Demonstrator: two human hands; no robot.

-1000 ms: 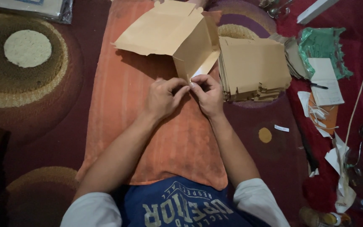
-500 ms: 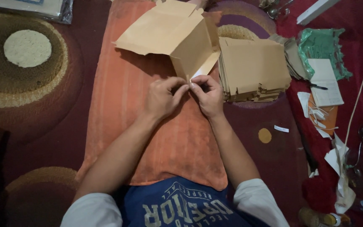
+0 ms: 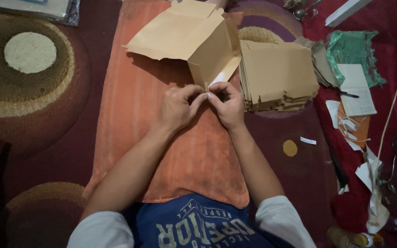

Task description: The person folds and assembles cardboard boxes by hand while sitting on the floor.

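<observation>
One orange cloth (image 3: 138, 138) runs down centre frame. One half-folded brown paper box (image 3: 189, 36) at upper centre: light, thin card, creases easily (best pinched at a flap edge). One stack of flat brown blanks (image 3: 276, 73) right of it, count unclear. Left hand (image 3: 176, 108) and right hand (image 3: 228, 104), each grip pinched closed on the box's lower corner flap.

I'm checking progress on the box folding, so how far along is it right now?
Done: nothing shows as a finished box. In hand: the left hand and right hand pinch the near corner of a half-opened brown cardboard box over the orange cloth; its flaps are still loose. Left: a stack of flat cardboard blanks lies beside it, unfolded.
</observation>
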